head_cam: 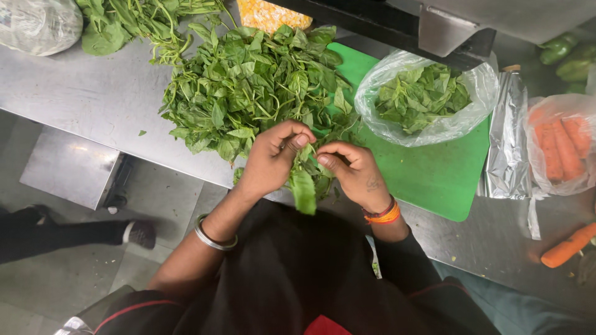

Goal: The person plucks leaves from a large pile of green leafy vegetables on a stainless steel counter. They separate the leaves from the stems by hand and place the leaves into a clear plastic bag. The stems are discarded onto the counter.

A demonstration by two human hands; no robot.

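Note:
A big heap of green leafy sprigs (248, 87) lies on the steel counter (93, 99) and partly on a green cutting board (434, 174). My left hand (273, 158) and my right hand (354, 174) meet at the heap's near edge. Both pinch one leafy sprig (304, 186), whose large leaf hangs down between them. A clear plastic bag (428, 93) holding picked leaves sits open on the board, right of my hands.
A foil roll (506, 136) lies right of the board, then a bag of carrots (562, 149) and a loose carrot (568, 245). More greens (124, 22) and a wrapped bundle (37, 25) sit at the top left. Another person's leg (74, 232) stands on the floor.

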